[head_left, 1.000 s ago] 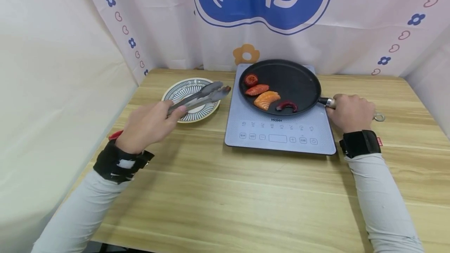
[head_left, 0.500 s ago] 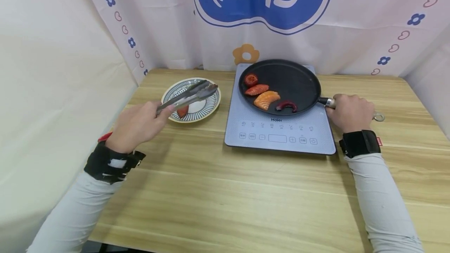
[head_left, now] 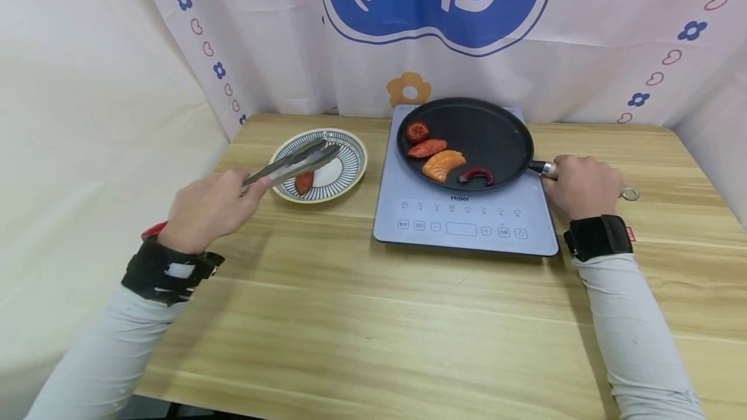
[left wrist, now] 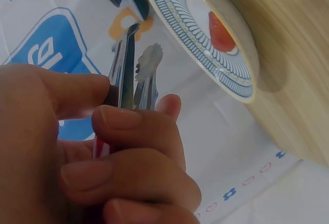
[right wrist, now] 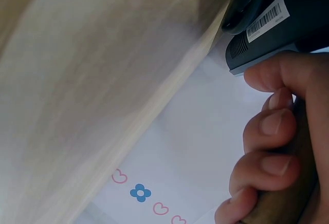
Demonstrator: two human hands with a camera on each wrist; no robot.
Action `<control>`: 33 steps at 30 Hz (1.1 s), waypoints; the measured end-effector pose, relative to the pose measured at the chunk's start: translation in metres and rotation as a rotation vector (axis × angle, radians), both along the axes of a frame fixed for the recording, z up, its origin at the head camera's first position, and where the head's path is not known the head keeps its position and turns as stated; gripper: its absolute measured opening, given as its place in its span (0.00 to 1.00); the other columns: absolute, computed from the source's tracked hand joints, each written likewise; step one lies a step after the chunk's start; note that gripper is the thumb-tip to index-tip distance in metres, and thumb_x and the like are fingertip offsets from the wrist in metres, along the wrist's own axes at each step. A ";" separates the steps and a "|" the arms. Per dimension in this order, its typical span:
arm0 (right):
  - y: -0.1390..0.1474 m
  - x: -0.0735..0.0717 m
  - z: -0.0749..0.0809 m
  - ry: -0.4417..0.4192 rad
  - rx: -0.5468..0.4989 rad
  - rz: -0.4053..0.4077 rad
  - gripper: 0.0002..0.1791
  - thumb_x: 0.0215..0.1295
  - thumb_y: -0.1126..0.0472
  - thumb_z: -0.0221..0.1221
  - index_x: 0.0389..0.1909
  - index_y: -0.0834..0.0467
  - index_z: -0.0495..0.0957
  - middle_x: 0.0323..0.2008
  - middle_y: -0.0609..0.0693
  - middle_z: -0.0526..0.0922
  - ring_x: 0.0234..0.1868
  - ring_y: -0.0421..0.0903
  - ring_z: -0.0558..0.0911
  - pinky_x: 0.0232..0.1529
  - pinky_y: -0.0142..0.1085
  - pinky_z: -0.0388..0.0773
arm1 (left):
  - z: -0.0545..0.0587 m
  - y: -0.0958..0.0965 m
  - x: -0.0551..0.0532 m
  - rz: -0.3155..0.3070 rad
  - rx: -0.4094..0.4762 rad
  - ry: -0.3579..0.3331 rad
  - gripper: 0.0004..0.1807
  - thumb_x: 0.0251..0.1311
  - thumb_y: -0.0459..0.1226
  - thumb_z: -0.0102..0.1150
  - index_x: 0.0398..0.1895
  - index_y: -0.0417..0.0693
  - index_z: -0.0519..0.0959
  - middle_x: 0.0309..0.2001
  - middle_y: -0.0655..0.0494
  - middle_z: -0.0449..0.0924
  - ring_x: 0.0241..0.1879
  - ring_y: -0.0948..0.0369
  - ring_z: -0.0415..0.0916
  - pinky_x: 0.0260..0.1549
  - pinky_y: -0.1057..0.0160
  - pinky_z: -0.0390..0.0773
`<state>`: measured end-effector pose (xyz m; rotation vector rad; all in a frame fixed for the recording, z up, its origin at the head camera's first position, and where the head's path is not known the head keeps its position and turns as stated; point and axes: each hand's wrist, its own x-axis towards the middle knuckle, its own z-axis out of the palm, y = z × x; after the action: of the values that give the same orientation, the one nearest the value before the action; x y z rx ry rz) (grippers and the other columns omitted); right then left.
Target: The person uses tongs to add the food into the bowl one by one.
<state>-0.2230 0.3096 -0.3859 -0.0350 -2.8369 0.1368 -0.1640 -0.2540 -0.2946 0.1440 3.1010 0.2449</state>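
Observation:
My left hand (head_left: 210,209) grips metal tongs (head_left: 292,164), whose tips hang over the patterned plate (head_left: 356,177). In the left wrist view the tongs' two arms (left wrist: 148,70) stand apart, with nothing seen between them. On the plate's near left part lies a reddish piece of food (head_left: 304,182). My right hand (head_left: 583,186) holds the handle of a black frying pan (head_left: 490,135); its fingers curl round it in the right wrist view. Inside the pan are a tomato slice (head_left: 417,132), a red oblong piece (head_left: 427,148), an orange salmon piece (head_left: 443,165) and a dark red curved piece (head_left: 477,175).
The pan stands on a pale induction cooker (head_left: 467,242), right of the plate. A wooden table (head_left: 373,329) bears everything. Behind it hangs a printed white curtain (head_left: 280,37), close to the pan's far rim.
My left hand has drawn left with the tongs, away from the cooker. The reddish piece on the plate, hidden at first, now shows. The right hand and the pan stay put.

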 end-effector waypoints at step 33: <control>0.000 0.000 0.000 -0.014 -0.012 -0.007 0.17 0.63 0.56 0.65 0.20 0.58 0.72 0.14 0.54 0.69 0.18 0.57 0.69 0.19 0.47 0.60 | -0.003 -0.022 0.004 0.047 -0.051 -0.078 0.36 0.78 0.66 0.35 0.33 0.45 0.75 0.25 0.49 0.72 0.25 0.50 0.72 0.17 0.53 0.67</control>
<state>-0.2229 0.3096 -0.3859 -0.0481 -2.8499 0.1525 -0.1598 -0.2758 -0.2980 0.0588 3.0326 0.1679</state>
